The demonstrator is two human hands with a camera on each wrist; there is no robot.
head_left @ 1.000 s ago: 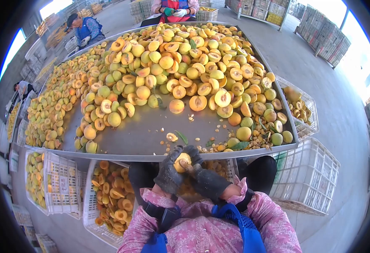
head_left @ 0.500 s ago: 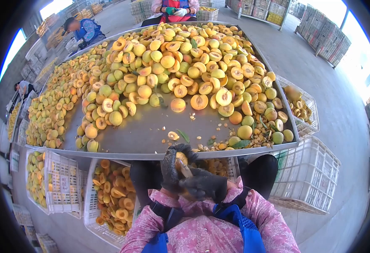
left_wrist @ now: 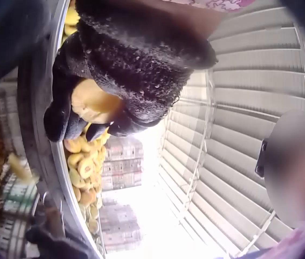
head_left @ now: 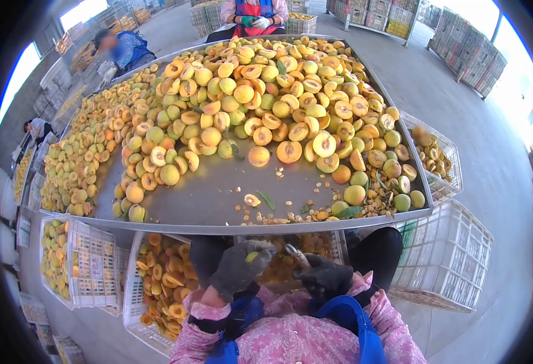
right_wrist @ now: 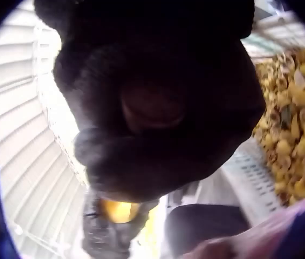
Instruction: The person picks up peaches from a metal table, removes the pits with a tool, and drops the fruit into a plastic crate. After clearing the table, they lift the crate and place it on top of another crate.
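Observation:
My left hand [head_left: 239, 270], in a dark work glove, grips a yellow peach half [left_wrist: 94, 101] in curled fingers, just in front of the table's near edge. In the head view only a small yellow-green patch of it shows. My right hand [head_left: 327, 278], also gloved, holds a pitting tool [head_left: 298, 256] with a metal loop at its tip, pointing up and left towards the left hand. The round end of its handle [right_wrist: 151, 108] shows dimly inside the right fist. A blurred yellow piece [left_wrist: 20, 168] is in mid-view over the crates in the left wrist view.
A metal table [head_left: 212, 200] bears a heap of whole and halved peaches [head_left: 260, 91]. Loose pits [head_left: 375, 203] and a leaf [head_left: 267, 200] lie near its front edge. White crates of peach halves [head_left: 134, 315] stand below, with a crate [head_left: 454, 255] at right. Other people work beyond.
My hands were together on a peach with the tool at it; now they have drawn apart and lower, the left with the peach half, the right with the tool.

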